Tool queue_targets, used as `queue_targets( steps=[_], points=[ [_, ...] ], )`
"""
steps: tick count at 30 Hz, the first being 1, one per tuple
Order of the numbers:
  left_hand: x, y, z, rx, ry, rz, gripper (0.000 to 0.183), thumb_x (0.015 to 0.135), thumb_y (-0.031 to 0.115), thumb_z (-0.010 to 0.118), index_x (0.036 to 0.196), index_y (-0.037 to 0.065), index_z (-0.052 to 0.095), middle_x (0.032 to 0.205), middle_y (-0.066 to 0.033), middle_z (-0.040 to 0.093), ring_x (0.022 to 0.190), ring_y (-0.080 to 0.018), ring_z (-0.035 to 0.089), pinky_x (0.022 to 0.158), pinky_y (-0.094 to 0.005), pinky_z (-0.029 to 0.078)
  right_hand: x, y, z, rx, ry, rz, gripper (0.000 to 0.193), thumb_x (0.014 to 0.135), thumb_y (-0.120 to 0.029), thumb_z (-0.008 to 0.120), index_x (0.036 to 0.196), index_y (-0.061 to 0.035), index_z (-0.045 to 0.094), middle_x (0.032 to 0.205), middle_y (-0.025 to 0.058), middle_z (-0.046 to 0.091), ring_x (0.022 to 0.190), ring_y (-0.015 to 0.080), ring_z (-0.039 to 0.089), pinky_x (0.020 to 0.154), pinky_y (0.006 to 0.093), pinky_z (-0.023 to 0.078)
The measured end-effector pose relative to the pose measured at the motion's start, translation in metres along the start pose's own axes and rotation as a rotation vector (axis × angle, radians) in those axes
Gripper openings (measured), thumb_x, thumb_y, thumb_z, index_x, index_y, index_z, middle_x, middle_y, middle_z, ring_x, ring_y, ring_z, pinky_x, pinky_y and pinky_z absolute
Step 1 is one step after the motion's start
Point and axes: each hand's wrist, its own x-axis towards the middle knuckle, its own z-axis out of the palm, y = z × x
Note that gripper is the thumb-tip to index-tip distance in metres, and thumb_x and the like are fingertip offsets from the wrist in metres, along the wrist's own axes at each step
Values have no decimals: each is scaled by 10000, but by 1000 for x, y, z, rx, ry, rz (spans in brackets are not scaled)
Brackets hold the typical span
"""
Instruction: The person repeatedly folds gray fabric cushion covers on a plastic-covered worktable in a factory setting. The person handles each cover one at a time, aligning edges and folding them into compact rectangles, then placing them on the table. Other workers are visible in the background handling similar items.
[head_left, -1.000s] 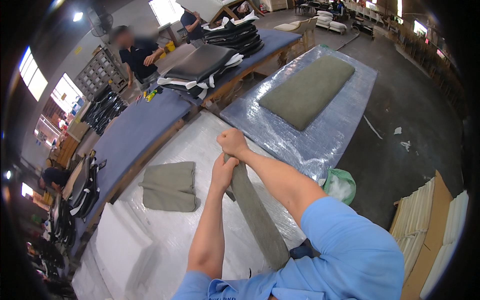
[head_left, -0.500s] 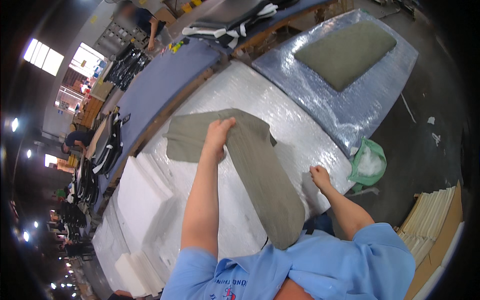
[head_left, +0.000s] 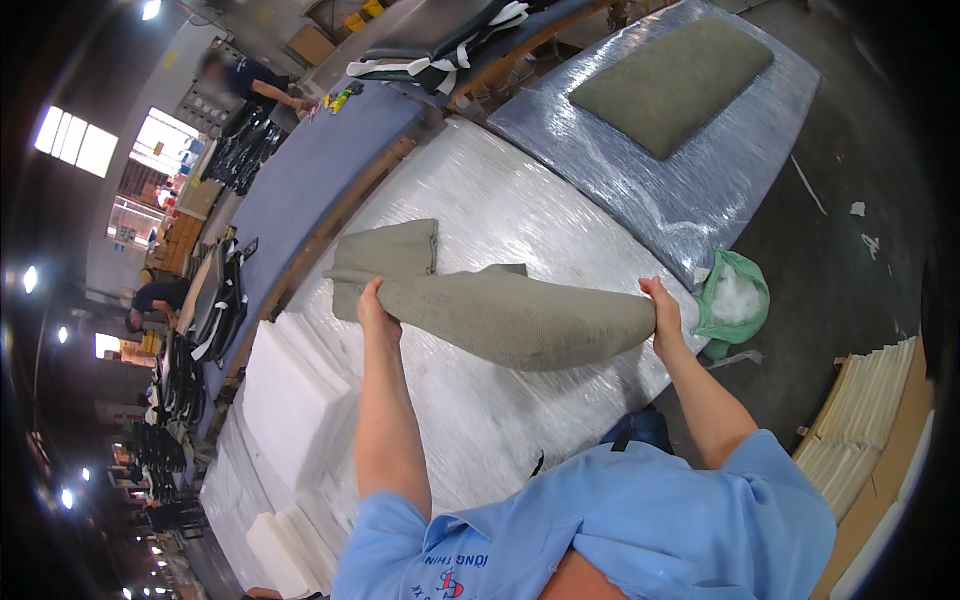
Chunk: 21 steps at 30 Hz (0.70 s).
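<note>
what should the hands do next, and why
Perhaps ease the hands slightly apart to straighten the cover: the left hand and right hand hold its opposite ends, yet its near edge bows out between them, above the white surface.

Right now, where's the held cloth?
Head view, centre: the held cloth spans from the left hand to the right hand, above the plastic-wrapped white surface.

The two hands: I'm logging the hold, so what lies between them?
The head view shows a grey-green fabric piece spanning the gap, held by the left hand and the right hand.
</note>
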Motion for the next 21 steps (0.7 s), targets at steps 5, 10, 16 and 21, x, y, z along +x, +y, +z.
queue_targets(
  steps=[5,10,16,21],
  points=[
    [0,-7,-29,-27,57,-23,421,934,257,622,1278,16,589,1241,-151,678,1131,-327,663,983,-467,539,29,-24,19,62,-19,48,517,1013,-476,585,1037,20,729,1022,101,704,966,190,638,890,330,473],
    [-5,-17,-53,-99,28,-91,437,960,278,571,1312,20,582,1291,-148,670,1179,-330,649,1015,-473,527,36,-26,26,66,-31,39,447,1019,-420,580,980,6,710,932,86,695,873,189,646,816,327,497],
    [-31,-25,-81,-158,1,-80,404,969,296,509,1241,17,620,1239,-152,690,1161,-342,655,1028,-489,516,48,-29,37,322,-193,158,478,1024,-416,521,957,17,711,915,125,719,880,238,677,843,364,529],
    [-82,-60,-94,-259,38,-32,364,971,304,502,1120,2,640,1142,-157,703,1086,-346,664,981,-480,523,47,-28,33,595,-209,253,507,1008,-427,519,905,26,721,969,172,735,892,287,690,858,403,550]
  ],
)
